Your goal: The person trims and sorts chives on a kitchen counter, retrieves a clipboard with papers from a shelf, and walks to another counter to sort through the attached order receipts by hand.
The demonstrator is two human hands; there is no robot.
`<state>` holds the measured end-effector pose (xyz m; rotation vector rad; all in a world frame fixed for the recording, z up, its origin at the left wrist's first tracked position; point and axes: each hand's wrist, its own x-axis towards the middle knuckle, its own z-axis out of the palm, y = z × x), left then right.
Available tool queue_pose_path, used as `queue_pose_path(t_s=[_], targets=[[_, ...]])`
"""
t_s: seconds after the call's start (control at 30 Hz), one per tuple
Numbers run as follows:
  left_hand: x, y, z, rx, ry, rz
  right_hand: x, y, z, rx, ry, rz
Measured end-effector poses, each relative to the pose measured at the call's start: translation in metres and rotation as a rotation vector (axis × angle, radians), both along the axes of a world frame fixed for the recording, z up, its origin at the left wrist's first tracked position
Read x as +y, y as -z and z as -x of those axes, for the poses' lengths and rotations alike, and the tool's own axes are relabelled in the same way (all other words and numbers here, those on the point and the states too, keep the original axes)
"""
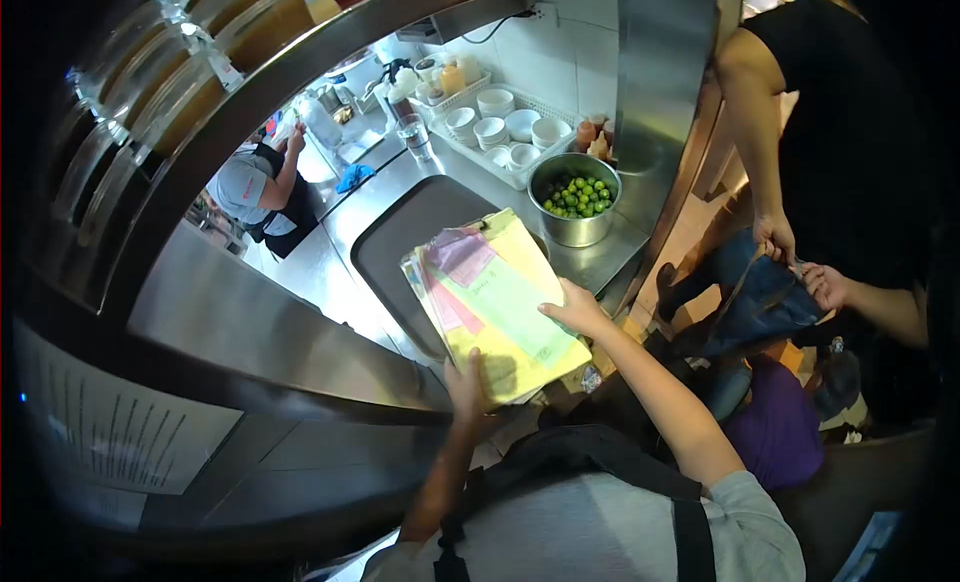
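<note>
Clearly, with clock positions read around the stack of papers, the far left begins with a printed sheet [115, 412] between eight and nine o'clock, and clear containers [150, 92] racked in rows at ten. Also at ten, beyond the steel counter [310, 232], a worker in a grey shirt [240, 187] stands with one arm raised. A blue cloth [355, 177] lies between ten and eleven, a glass [414, 137] at eleven, and a dark tray [400, 217] spreads partly behind the papers.

At seven o'clock, the person's left hand [467, 384] grips the lower edge, thumb on top, fingers mostly hidden. Held at the center is the stack of papers [505, 307], yellow sheets topped with green, pink and purple slips; whether it touches the tray cannot be told. White bowls [491, 132] fill a basket [470, 155] at twelve. At three, the right hand [575, 309] closes on the stack's side, thumb flat across the top sheet, fingers out of sight beneath.

A metal pot [578, 232] of green fruit [578, 194] sits at one. Far right, a person in black [840, 132] at two holds dark blue fabric [765, 292] at three, above a purple garment [775, 422] at four.
</note>
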<state>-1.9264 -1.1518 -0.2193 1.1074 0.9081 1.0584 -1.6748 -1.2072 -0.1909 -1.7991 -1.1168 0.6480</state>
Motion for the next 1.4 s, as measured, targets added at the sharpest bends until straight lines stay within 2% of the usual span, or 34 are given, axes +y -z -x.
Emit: queue_pose_path(t_s=[0.1, 0.2, 0.3, 0.4, 0.47, 0.53, 0.7, 0.77, 0.83, 0.87, 0.97, 1.1, 1.13, 1.23, 1.37, 1.4], targets=[[0.037, 0.032, 0.007, 0.418, -0.051, -0.248, 0.011, 0.012, -0.008, -0.353, -0.118, 0.095], [0.025, -0.041, -0.009, 0.935, -0.277, -0.777, 0.014, 0.030, -0.015, -0.176, -0.120, 0.008], [0.029, -0.046, -0.024, 0.908, -0.170, -0.680, 0.016, 0.030, -0.026, -0.004, -0.134, 0.057], [0.035, -0.030, -0.031, 1.100, -0.302, -0.602, 0.015, 0.035, -0.034, 0.029, -0.161, 0.031], [0.035, -0.017, -0.031, 1.131, -0.297, -0.440, 0.019, 0.043, -0.042, 0.104, -0.201, -0.035], [0.032, -0.007, -0.029, 1.105, -0.219, -0.305, 0.018, 0.038, -0.050, 0.217, -0.243, 0.055], [0.010, -0.002, -0.054, 1.206, -0.259, -0.276, 0.019, 0.030, -0.067, 0.379, -0.302, 0.119], [0.002, 0.000, -0.068, 1.286, -0.283, -0.276, 0.022, 0.036, -0.077, 0.442, -0.286, 0.067], [-0.004, 0.000, -0.082, 1.228, -0.293, -0.278, 0.025, 0.037, -0.085, 0.480, -0.241, -0.011], [-0.008, 0.001, -0.088, 1.213, -0.291, -0.286, 0.026, 0.038, -0.090, 0.608, -0.219, -0.040], [-0.021, -0.002, -0.106, 1.194, -0.266, -0.332, 0.032, 0.035, -0.105, 0.716, -0.186, 0.079], [-0.031, -0.006, -0.115, 1.211, -0.301, -0.325, 0.040, 0.024, -0.107, 0.688, -0.287, 0.086], [-0.032, -0.007, -0.115, 1.223, -0.301, -0.316, 0.045, 0.029, -0.116, 0.570, -0.334, 0.291], [-0.030, -0.009, -0.115, 1.279, -0.283, -0.339, 0.050, 0.021, -0.111, -0.292, -0.389, -0.159], [-0.011, -0.020, -0.110, 1.328, -0.208, -0.384, 0.066, -0.019, -0.090, -0.492, -0.468, -0.252], [-0.002, -0.020, -0.110, 1.296, -0.205, -0.389, 0.078, -0.014, -0.086, -0.495, -0.589, -0.245]])
